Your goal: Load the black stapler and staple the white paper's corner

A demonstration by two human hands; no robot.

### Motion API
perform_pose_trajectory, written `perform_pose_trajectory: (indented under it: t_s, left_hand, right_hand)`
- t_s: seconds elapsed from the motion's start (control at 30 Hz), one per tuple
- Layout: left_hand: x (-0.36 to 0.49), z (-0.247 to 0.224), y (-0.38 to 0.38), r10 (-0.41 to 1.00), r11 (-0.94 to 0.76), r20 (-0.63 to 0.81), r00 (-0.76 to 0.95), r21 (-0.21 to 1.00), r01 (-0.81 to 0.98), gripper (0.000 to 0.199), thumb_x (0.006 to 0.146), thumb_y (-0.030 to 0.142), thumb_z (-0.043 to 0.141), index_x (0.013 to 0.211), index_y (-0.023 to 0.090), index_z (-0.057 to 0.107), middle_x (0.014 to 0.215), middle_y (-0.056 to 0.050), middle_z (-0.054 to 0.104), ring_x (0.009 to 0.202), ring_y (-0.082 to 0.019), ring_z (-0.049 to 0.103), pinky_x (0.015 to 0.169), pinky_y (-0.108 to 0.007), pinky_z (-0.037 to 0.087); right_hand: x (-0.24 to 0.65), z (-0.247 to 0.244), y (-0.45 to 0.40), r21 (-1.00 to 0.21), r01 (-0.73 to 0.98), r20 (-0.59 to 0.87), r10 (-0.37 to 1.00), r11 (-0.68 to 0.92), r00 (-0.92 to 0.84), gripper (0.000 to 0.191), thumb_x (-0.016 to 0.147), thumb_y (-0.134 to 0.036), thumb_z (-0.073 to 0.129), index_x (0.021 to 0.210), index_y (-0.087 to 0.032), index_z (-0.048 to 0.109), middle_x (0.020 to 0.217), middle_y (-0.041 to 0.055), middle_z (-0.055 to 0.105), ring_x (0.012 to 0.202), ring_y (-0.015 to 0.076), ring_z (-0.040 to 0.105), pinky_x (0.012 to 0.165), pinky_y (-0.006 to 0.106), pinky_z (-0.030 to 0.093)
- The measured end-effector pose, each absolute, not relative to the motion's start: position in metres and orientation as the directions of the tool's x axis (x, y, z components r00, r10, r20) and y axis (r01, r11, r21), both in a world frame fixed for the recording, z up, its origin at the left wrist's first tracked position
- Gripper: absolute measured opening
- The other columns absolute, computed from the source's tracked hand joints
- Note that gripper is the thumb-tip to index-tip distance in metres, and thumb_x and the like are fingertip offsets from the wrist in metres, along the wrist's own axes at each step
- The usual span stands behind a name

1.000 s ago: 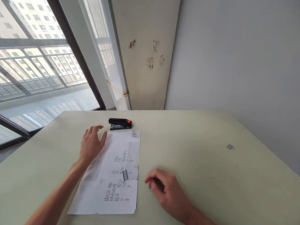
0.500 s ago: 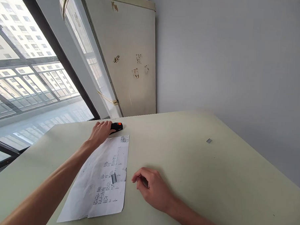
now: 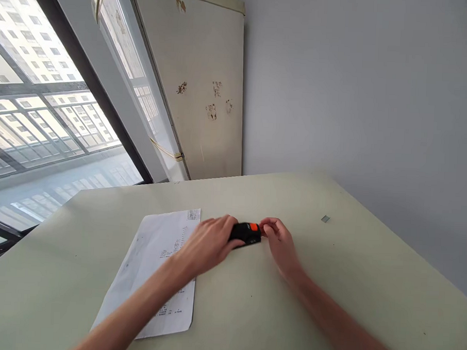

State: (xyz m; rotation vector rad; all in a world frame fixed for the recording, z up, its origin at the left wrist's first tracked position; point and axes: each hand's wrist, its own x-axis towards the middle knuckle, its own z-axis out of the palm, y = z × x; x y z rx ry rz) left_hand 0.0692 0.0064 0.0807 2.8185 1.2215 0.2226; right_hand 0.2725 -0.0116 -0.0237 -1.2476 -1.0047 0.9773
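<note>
Here, see the black stapler [image 3: 245,234] clamped in the left hand [image 3: 212,243], right of the paper [image 3: 155,244], orange-marked end by the curled right hand [image 3: 282,247]; cannot tell whether gripped there too.

Across a pale greenish, smooth surface [image 3: 231,319]: printed paper [image 3: 153,243] left of centre, lying flat with its text side up and a dense printed block [image 3: 193,214] at its far right corner; well apart, toward the far right edge, a small grey strip [image 3: 325,218]; scattered elsewhere, tiny dark specks [image 3: 251,296]
</note>
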Motion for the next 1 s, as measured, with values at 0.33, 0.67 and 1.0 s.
perform_pose_trajectory:
  t_s: [0.33, 0.67, 1.0]
  left_hand:
    - [0.096, 0.043, -0.011, 0.67, -0.742, 0.082, 0.738, 0.12, 0.66, 0.017, 0.103, 0.038, 0.06, 0.102, 0.022, 0.052, 0.098, -0.005, 0.067, 0.08, -0.025, 0.068, 0.069, -0.039, 0.051]
    - [0.058, 0.021, -0.028, 0.836, -0.546, 0.254, 0.487, 0.474, 0.69, 0.035, 0.099, 0.041, 0.065, 0.128, 0.03, 0.048, 0.12, -0.006, 0.066, 0.105, -0.027, 0.069, 0.086, -0.042, 0.058]
    - [0.053, -0.007, -0.063, 0.912, -0.407, 0.239, 0.335, 0.643, 0.649, 0.051, 0.1, 0.034, 0.061, 0.144, 0.037, 0.037, 0.133, -0.011, 0.064, 0.126, -0.031, 0.063, 0.1, -0.053, 0.059]
  right_hand:
    - [0.276, -0.015, -0.025, -0.999, -0.045, 0.019, 0.976, 0.029, 0.218, 0.036, 0.098, -0.058, 0.057, 0.105, -0.024, 0.065, 0.111, 0.0081, 0.073, 0.105, 0.0234, 0.071, 0.093, 0.039, 0.057]
    - [0.279, -0.023, -0.028, -0.983, 0.166, 0.109, 0.977, 0.079, 0.181, 0.031, 0.104, -0.05, 0.048, 0.111, -0.023, 0.061, 0.116, 0.0096, 0.07, 0.103, 0.0223, 0.069, 0.086, 0.035, 0.055]
    - [0.282, -0.02, -0.034, -0.939, 0.343, 0.105, 0.979, 0.039, 0.176, 0.032, 0.109, -0.046, 0.038, 0.113, -0.025, 0.062, 0.121, 0.0094, 0.069, 0.108, 0.0231, 0.066, 0.082, 0.034, 0.056]
